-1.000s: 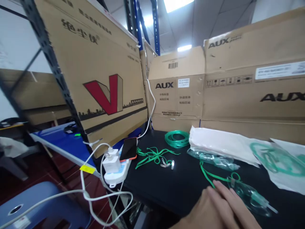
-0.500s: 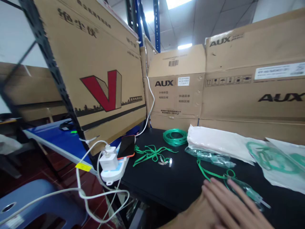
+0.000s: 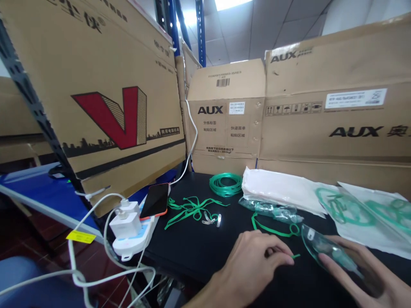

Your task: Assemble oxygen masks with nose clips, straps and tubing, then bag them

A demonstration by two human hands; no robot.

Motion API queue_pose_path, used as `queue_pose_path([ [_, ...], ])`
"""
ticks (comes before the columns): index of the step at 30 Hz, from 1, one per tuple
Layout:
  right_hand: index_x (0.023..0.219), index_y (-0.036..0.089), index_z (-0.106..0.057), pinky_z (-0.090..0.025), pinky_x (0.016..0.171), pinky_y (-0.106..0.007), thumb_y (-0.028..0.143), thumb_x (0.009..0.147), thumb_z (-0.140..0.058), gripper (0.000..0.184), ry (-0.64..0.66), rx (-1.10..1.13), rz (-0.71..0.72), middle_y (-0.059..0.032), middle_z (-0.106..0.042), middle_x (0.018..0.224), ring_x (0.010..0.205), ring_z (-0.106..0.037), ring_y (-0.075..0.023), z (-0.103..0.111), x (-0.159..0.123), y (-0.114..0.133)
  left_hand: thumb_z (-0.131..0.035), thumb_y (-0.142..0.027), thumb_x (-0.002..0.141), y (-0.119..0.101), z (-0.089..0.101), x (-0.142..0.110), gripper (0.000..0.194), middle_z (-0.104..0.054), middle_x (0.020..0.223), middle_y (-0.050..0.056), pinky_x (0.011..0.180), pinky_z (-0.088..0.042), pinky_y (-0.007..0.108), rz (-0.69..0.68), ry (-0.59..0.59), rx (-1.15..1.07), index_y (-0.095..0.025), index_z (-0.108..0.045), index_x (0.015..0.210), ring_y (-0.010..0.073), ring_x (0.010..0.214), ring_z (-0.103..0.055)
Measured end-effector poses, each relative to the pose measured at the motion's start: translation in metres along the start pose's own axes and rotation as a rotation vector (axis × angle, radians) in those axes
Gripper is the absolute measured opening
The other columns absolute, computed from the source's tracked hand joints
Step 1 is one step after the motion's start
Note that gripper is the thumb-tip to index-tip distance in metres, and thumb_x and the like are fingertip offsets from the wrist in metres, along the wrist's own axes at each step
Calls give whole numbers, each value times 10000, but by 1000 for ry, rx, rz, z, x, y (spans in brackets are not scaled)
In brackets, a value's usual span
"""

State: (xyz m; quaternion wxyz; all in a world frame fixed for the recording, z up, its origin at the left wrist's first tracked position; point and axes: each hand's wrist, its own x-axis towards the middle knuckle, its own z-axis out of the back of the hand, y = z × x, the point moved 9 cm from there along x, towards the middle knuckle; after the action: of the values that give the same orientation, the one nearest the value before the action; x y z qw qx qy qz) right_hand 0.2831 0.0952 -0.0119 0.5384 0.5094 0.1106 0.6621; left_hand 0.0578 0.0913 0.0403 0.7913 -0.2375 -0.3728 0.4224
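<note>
My left hand [image 3: 252, 261] is over the black tabletop, thumb and forefinger pinched on a green elastic strap, whose short tip [image 3: 296, 256] pokes out. My right hand [image 3: 369, 273] grips a clear oxygen mask [image 3: 337, 252] with a small metal nose strip at its top edge. Just beyond my left hand a flat green band with a ring [image 3: 272, 231] lies on the table. Whether it joins the pinched piece I cannot tell. Further left lie a tangle of green straps [image 3: 192, 207] and several small metal strips [image 3: 210, 220].
Behind are coiled green tubing [image 3: 225, 185], a white package [image 3: 279, 188], clear bagged parts [image 3: 272, 209] and packs of green tubing [image 3: 343, 209]. A phone [image 3: 155, 200] rests on a white power strip [image 3: 135, 244] at left, with loose cables. Cardboard boxes [image 3: 224, 137] wall the back.
Earlier one hand lay over the other beside the mask. Now they are apart: the right grips the lifted mask and the left pinches green elastic. The view has turned slightly right.
</note>
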Motion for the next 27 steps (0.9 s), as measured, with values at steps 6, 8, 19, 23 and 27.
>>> queue_pose_path([
  [6,1216,278,-613,-624,948,-417,504,829,-792,484,253,727,-490,-87,-799,1174,1085,-765,-336,-38,-11,26,-739,-180,936,-3,7,5,89,-751,873,-17,699,-464,232,-8,-53,-67,-221,-808,973,134,709,-604],
  [8,1182,278,-614,-576,1007,-474,447,851,-800,416,288,895,-532,-88,-792,1180,1123,-745,-329,-46,-12,33,-687,-166,967,-2,7,5,128,-723,884,-6,698,-454,245,-13,-56,-84,-218,-798,1005,139,718,-582],
  [19,1189,291,-593,-462,1070,-460,380,924,-757,325,348,959,-569,-72,-788,1164,1140,-709,-272,-43,-15,50,-769,-175,913,-6,13,6,60,-708,756,-36,662,-432,252,-34,-67,-7,-226,-800,907,129,628,-516],
  [23,1168,292,-593,-466,1055,-441,402,904,-773,338,353,923,-579,-64,-783,1164,1134,-700,-267,-44,-15,51,-769,-160,904,-6,11,5,62,-702,757,-33,632,-418,243,-55,-74,-2,-215,-798,906,121,619,-509],
  [27,1171,295,-593,-474,1060,-439,429,879,-790,378,358,901,-586,-61,-770,1178,1134,-696,-269,-44,-15,51,-767,-137,878,-4,11,5,84,-650,680,-46,606,-408,243,-38,-87,26,-213,-794,855,116,583,-485],
])
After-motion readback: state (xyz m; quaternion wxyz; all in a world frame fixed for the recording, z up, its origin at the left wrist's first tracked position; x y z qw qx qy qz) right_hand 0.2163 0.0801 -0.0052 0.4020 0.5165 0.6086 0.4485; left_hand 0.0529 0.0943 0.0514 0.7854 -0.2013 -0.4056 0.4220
